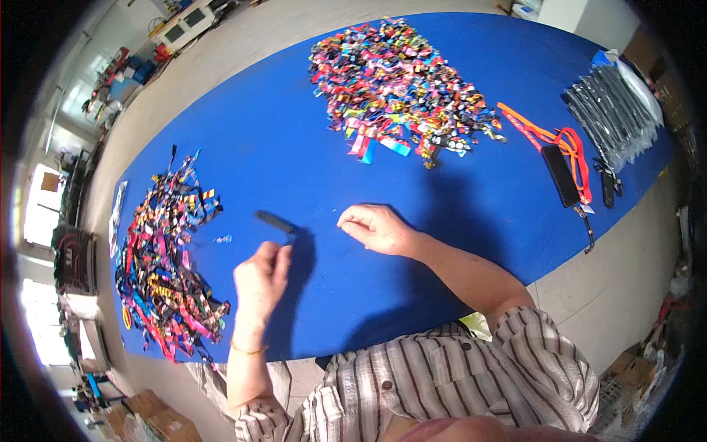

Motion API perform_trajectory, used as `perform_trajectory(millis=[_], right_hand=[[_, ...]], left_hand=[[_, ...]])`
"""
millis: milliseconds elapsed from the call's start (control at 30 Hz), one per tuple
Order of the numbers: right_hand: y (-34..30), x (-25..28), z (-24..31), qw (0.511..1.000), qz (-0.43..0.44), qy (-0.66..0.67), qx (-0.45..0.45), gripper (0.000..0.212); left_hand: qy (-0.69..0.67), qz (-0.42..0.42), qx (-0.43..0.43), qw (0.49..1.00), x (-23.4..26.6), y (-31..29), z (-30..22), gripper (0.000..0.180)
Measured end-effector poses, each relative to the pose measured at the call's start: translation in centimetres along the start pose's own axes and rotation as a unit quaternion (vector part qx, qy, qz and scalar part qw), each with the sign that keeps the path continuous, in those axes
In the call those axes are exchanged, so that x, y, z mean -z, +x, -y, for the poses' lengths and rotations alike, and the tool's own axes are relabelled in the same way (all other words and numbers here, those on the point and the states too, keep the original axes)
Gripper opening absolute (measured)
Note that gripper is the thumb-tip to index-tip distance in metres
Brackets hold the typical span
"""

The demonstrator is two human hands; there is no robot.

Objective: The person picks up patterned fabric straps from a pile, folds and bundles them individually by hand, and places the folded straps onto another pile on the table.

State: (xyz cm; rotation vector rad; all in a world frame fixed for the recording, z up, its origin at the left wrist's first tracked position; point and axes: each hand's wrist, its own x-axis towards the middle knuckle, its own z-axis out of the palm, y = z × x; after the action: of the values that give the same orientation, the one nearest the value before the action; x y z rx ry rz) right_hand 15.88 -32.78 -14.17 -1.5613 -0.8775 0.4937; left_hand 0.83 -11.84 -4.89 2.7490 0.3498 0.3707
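My left hand (261, 278) is raised over the blue tabletop (258, 140), its fingers closed. A short dark strap (275, 222) sticks out beyond its fingertips toward the far left and looks gripped there. To the right, my right hand (377, 230) hovers above the table with its fingers curled together; whatever they may pinch is hidden. Beside my left hand lies a loose heap of multicoloured straps (166, 258). Farther off, a larger, dense pile of short colourful straps (398, 81) spreads across the table's far side.
At the right lie a black phone (560, 174), an orange-red lanyard (526, 127) and a small black object (607, 188). Behind them sits a stack of dark, plastic-wrapped strips (611, 114). A small clear piece (222, 239) lies near the left heap. Cardboard boxes (158, 416) stand below, lower left.
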Motion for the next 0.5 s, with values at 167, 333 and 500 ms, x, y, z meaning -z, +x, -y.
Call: perform_trajectory(millis=[167,333,500], right_hand=[[0.0,-0.5,-0.5,0.999,0.01,0.044,0.012,0.018],[-0.5,0.8,0.4,0.998,0.039,0.025,0.041,0.026],[-0.2,1.2,1.5,0.992,0.11,-0.005,0.066,0.036]], left_hand=[[-0.006,0.056,-0.056,0.997,-3.0,-0.7,-3.2,0.02],[-0.013,0.078,-0.094,0.992,-4.8,-0.5,-4.8,0.018],[-0.04,0.083,-0.105,0.99,-4.9,-0.8,-5.0,0.016]])
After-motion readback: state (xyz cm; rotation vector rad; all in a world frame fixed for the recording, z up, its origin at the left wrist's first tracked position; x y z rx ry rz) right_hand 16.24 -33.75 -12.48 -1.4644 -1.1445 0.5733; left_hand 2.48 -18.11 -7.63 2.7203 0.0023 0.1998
